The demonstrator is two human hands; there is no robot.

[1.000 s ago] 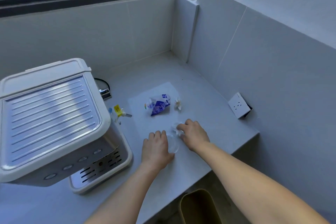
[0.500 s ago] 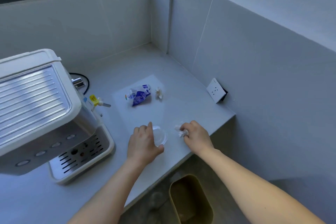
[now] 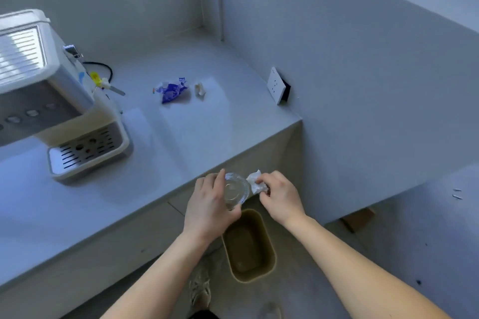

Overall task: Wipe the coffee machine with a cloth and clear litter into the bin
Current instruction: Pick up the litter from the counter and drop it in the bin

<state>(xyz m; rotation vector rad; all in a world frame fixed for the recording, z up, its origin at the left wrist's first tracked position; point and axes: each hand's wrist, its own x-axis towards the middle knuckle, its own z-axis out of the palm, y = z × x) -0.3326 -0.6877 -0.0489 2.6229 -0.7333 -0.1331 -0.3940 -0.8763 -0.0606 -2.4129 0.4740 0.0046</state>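
Head view.

1. The left grip [image 3: 210,204], a bare hand, is curled round a clear plastic piece [image 3: 236,190]. The piece is round and ribbed at its rim. Whether it is a lid or a shallow cup cannot be told. The thumb lies under it and the fingers lie over its far side.
2. The right grip [image 3: 281,197], also a bare hand, pinches a crumpled white tissue [image 3: 256,185] between thumb and fingertips. The tissue touches the right edge of the clear plastic piece.
3. Both grips are held off the front edge of the table [image 3: 181,142], just beside its near right corner and apart from its surface.
4. The bin [image 3: 248,246] stands on the floor [image 3: 363,241] against the table front, directly below the two grips. It is tan, with rounded corners. Its inside looks dark, and its contents cannot be made out.
5. The coffee machine [image 3: 51,101] stands on the left part of the table. Its slotted drip tray [image 3: 85,153] faces the front edge. A black cable [image 3: 103,66] and a yellow tag [image 3: 95,77] show at its right side.
6. A blue wrapper [image 3: 172,89] lies on the table towards the back, well apart from the grips. A small white scrap [image 3: 199,89] lies just beside it on the right.
7. A white socket plate [image 3: 274,84] sits on the right wall, where the table meets it.
8. A shoe [image 3: 199,290] shows on the floor, between the forearms.
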